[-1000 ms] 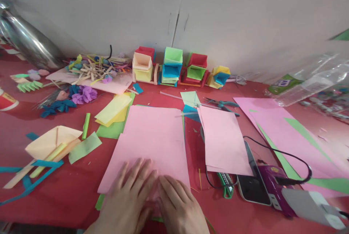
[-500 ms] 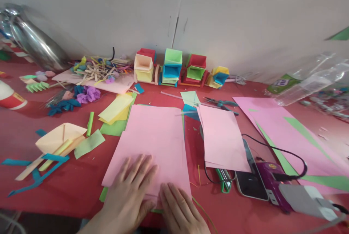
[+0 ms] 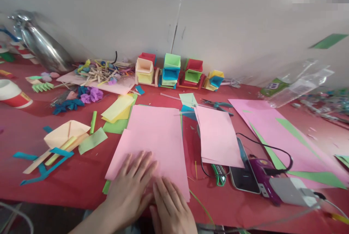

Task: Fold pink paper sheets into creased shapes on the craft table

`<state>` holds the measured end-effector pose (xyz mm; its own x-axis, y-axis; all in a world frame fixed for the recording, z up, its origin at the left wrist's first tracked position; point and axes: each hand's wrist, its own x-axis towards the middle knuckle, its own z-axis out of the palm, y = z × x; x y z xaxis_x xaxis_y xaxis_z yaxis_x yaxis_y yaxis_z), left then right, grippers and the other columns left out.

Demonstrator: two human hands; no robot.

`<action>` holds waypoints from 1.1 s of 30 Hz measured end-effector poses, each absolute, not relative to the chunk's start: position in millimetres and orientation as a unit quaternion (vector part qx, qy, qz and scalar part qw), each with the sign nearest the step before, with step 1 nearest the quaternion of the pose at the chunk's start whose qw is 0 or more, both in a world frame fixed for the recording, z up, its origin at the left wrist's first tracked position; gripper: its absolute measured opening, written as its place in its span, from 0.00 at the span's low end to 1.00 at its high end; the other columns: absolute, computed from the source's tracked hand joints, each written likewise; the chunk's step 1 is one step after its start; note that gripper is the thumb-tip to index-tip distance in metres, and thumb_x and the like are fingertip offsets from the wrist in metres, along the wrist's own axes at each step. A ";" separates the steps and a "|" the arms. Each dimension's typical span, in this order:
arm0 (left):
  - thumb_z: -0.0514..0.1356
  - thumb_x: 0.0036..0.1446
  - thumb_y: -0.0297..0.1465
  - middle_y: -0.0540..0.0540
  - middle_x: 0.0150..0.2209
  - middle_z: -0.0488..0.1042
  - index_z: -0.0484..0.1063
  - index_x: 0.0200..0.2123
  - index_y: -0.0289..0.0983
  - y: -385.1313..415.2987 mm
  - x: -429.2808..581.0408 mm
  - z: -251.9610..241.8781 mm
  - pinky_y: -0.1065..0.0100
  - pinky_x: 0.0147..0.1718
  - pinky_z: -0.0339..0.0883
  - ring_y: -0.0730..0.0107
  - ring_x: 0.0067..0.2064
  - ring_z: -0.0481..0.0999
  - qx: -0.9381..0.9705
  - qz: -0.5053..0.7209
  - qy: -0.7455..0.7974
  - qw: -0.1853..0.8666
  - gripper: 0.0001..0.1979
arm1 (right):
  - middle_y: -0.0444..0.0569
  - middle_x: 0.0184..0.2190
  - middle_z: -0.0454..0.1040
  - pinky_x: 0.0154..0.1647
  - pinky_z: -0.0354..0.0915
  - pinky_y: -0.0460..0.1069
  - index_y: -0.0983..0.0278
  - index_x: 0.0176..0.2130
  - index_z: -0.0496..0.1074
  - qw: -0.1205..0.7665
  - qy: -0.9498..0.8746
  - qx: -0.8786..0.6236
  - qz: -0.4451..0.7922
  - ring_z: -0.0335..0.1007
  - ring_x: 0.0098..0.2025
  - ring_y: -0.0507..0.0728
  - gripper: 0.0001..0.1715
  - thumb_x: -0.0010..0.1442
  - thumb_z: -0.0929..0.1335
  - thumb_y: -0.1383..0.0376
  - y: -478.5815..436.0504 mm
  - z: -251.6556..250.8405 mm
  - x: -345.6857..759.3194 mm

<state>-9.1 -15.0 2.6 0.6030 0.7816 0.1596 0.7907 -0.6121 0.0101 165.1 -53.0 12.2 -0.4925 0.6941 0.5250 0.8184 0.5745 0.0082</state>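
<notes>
Pink paper sheets [image 3: 155, 128] lie in front of me on the red table, with green paper edges showing beneath them. My left hand [image 3: 131, 179] rests flat on the lower left of the pink paper, fingers spread a little. Beside it my right hand [image 3: 171, 205] lies on the paper's near edge, its fingers stretched out side by side and pointing away from me. Neither hand grips anything that I can see. The palms hide the near edge of the paper. A smaller stack of pink paper [image 3: 218, 135] lies to the right, partly over a phone [image 3: 245, 172].
Folded paper boxes [image 3: 171, 70] stand along the wall. A metal jug [image 3: 43, 44] and a paper cup [image 3: 13, 94] are at left. Pliers [image 3: 218, 104], a green cutter [image 3: 219, 175], a purple glue gun [image 3: 264, 179] and plastic bottles [image 3: 294, 84] lie to the right.
My right hand has slid slightly left, closer to my left hand. The left hand stays flat on the pink paper. The camera view has shifted a little.
</notes>
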 end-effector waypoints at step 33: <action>0.45 0.59 0.32 0.50 0.63 0.47 0.43 0.62 0.41 -13.3 -5.1 9.1 0.54 0.58 0.39 0.61 0.62 0.45 -0.872 -0.077 -0.483 0.004 0.28 | 0.48 0.41 0.75 0.45 0.69 0.48 0.66 0.44 0.71 0.272 -0.852 -0.440 -0.081 0.70 0.46 0.55 0.16 0.59 0.59 0.68 -56.7 -0.8 167.0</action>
